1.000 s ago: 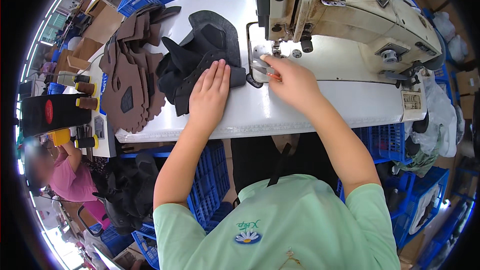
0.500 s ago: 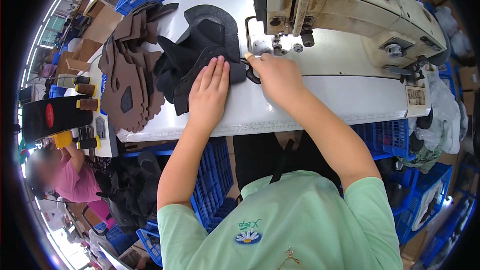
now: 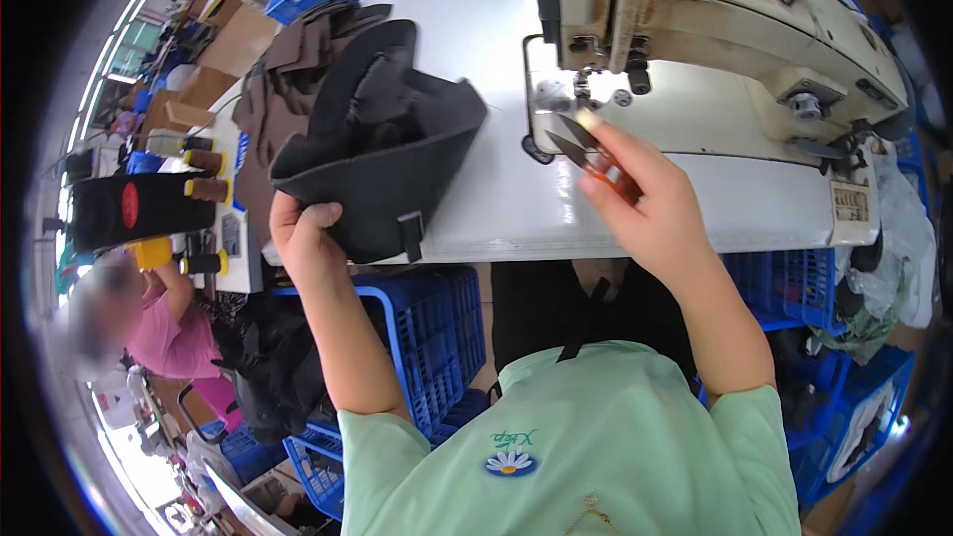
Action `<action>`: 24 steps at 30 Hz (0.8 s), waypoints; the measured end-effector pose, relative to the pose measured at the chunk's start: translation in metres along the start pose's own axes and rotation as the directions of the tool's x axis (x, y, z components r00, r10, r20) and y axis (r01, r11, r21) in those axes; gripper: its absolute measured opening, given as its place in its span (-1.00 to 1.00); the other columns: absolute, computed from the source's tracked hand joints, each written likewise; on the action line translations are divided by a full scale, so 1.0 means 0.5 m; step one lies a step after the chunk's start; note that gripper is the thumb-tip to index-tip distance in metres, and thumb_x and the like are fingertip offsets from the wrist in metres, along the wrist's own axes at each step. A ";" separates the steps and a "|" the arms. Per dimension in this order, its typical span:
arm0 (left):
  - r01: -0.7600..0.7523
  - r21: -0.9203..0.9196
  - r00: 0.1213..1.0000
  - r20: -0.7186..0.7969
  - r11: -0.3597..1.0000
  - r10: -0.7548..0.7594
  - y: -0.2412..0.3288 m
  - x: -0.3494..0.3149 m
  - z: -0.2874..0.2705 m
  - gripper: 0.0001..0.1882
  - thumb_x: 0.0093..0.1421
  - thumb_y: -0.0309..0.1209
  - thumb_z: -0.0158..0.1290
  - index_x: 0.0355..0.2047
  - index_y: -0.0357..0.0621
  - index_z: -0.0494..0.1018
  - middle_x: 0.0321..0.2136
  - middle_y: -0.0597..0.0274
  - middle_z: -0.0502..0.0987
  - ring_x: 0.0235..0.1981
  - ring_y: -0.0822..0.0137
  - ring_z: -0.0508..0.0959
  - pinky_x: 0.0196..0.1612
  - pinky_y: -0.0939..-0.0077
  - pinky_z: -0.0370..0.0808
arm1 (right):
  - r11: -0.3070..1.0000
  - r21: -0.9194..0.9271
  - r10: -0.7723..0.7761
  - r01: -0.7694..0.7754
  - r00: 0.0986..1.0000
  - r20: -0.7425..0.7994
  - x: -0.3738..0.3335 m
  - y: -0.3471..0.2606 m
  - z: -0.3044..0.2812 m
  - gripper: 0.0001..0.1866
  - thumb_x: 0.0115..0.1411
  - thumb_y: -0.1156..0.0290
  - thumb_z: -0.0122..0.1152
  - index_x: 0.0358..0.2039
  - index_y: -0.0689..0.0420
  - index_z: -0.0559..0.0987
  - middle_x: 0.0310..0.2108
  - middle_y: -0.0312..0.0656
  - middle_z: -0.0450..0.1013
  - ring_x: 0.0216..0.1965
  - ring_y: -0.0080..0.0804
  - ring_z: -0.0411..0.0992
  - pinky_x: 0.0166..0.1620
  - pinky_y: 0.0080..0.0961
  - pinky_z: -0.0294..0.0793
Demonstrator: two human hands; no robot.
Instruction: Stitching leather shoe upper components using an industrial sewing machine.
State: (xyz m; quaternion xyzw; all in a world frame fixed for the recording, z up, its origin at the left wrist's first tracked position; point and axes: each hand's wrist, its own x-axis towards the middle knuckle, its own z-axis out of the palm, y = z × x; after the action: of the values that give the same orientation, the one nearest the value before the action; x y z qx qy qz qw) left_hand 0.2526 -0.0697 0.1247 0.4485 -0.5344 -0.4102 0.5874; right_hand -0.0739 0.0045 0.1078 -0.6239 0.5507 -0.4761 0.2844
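My left hand (image 3: 310, 226) grips the lower left edge of a black shoe upper (image 3: 397, 174), thumb on its outer face. The upper stands tilted up off the white table, its hollow inside showing, with a small black tab at its lower edge. In my right hand (image 3: 645, 194) is a pair of thread snips (image 3: 596, 161) with dark blades and orange handles. Its blades are parted and point up and left, close to the needle area of the sewing machine (image 3: 635, 30). Brown cut pieces (image 3: 283, 69) lie in a pile behind the upper.
Thread spools (image 3: 205, 189) stand at the table's left end. Blue crates (image 3: 432, 337) sit below the table edge, another blue crate (image 3: 819, 288) at right. A co-worker in a pink shirt (image 3: 174, 337) sits at the left.
My left hand has shifted left and lifted the black upper from lying flat to tilted up. My right hand has drawn right, and the snips are now plainly in view.
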 end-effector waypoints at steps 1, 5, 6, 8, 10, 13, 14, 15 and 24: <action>0.008 -0.125 1.000 0.006 0.992 -0.007 -0.001 -0.006 -0.012 -0.41 -0.26 -0.60 -0.05 -0.09 -0.42 0.51 -0.19 -0.03 0.63 -0.13 0.11 0.63 0.09 0.26 0.51 | 0.994 0.081 0.067 -0.069 0.997 0.030 -0.007 -0.005 -0.002 -0.46 0.14 0.53 0.28 0.18 0.07 0.48 -0.32 -0.24 0.49 -0.52 -0.49 0.37 -0.39 -0.56 0.41; 0.039 -0.242 0.999 -0.014 0.970 -0.044 -0.016 -0.040 -0.051 -0.33 -0.37 -0.55 -0.05 -0.10 -0.46 0.51 -0.19 -0.08 0.63 -0.15 0.03 0.64 0.09 0.20 0.53 | 0.981 0.176 0.084 -0.085 0.996 0.015 -0.025 -0.011 0.002 -0.46 0.15 0.55 0.29 0.17 0.17 0.47 -0.35 -0.34 0.43 -0.49 -0.64 0.27 -0.40 -0.65 0.35; 0.060 -0.291 0.998 0.017 0.955 -0.058 -0.018 -0.048 -0.062 -0.32 -0.41 -0.58 -0.06 -0.11 -0.46 0.53 -0.19 -0.08 0.63 -0.15 0.04 0.64 0.08 0.25 0.54 | 0.981 0.181 0.062 -0.063 0.998 0.011 -0.029 -0.012 0.000 -0.46 0.15 0.55 0.29 0.17 0.17 0.47 -0.35 -0.34 0.43 -0.49 -0.64 0.27 -0.40 -0.65 0.35; 0.063 -0.362 0.998 0.046 0.930 -0.049 -0.020 -0.063 -0.085 -0.30 -0.47 -0.56 -0.04 -0.14 -0.47 0.53 -0.19 -0.09 0.64 -0.20 0.00 0.66 0.06 0.23 0.55 | 0.939 0.293 0.155 -0.177 0.983 0.098 -0.038 -0.015 -0.008 -0.47 0.15 0.55 0.30 0.17 0.17 0.48 -0.35 -0.34 0.42 -0.48 -0.65 0.27 -0.39 -0.66 0.36; 0.073 -0.476 0.990 0.140 0.876 -0.007 -0.019 -0.072 -0.108 -0.22 -0.51 -0.51 -0.08 -0.09 -0.49 0.48 -0.11 -0.18 0.59 -0.05 -0.13 0.60 0.19 0.06 0.47 | 0.939 0.310 0.127 -0.151 0.987 0.098 -0.050 -0.022 -0.021 -0.50 0.16 0.52 0.30 0.15 0.17 0.49 -0.35 -0.29 0.44 -0.49 -0.59 0.31 -0.36 -0.63 0.39; 0.033 -0.488 0.991 0.127 0.872 0.034 -0.017 -0.086 -0.130 -0.21 -0.52 -0.52 -0.06 -0.09 -0.46 0.48 -0.09 -0.17 0.59 -0.02 -0.12 0.59 0.23 0.09 0.44 | 0.998 0.036 0.042 -0.048 0.987 0.155 -0.072 -0.042 -0.034 -0.52 0.17 0.51 0.29 0.14 0.11 0.52 -0.39 -0.28 0.45 -0.50 -0.60 0.32 -0.41 -0.65 0.35; 0.025 -0.538 0.976 0.197 0.843 0.096 -0.015 -0.092 -0.133 -0.22 -0.52 -0.53 -0.04 -0.09 -0.45 0.48 -0.09 -0.16 0.59 -0.01 -0.12 0.58 0.23 0.10 0.43 | 0.998 0.036 0.044 -0.050 0.987 0.156 -0.078 -0.049 -0.035 -0.52 0.17 0.51 0.29 0.14 0.11 0.52 -0.39 -0.28 0.45 -0.50 -0.60 0.32 -0.41 -0.65 0.35; 0.053 -0.555 0.962 0.251 0.830 0.107 -0.011 -0.096 -0.135 -0.27 -0.51 -0.56 0.01 -0.12 -0.44 0.48 -0.14 -0.15 0.61 -0.05 -0.13 0.60 0.20 0.08 0.45 | 1.000 -0.013 -0.024 0.026 0.987 0.160 -0.085 -0.056 -0.037 -0.54 0.16 0.46 0.29 0.11 0.11 0.52 -0.41 -0.23 0.47 -0.49 -0.40 0.41 -0.41 -0.50 0.41; 0.003 -0.279 0.956 0.284 0.960 0.079 0.055 -0.128 -0.105 -0.36 -0.50 -0.50 0.26 -0.23 -0.48 0.57 -0.31 -0.19 0.63 -0.30 -0.01 0.63 -0.08 0.27 0.52 | 0.814 -0.427 -0.301 0.393 0.915 0.268 -0.076 -0.075 -0.044 -0.59 0.10 0.48 0.24 0.01 0.04 0.57 -0.51 -0.28 0.40 -0.57 -0.28 0.45 -0.53 -0.36 0.38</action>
State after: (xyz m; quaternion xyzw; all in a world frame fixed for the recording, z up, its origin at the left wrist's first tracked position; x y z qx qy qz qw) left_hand 0.2990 0.0036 0.1331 0.2863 -0.5614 -0.5309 0.5666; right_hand -0.0760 0.0532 0.1386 -0.8062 0.4968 -0.3106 0.0822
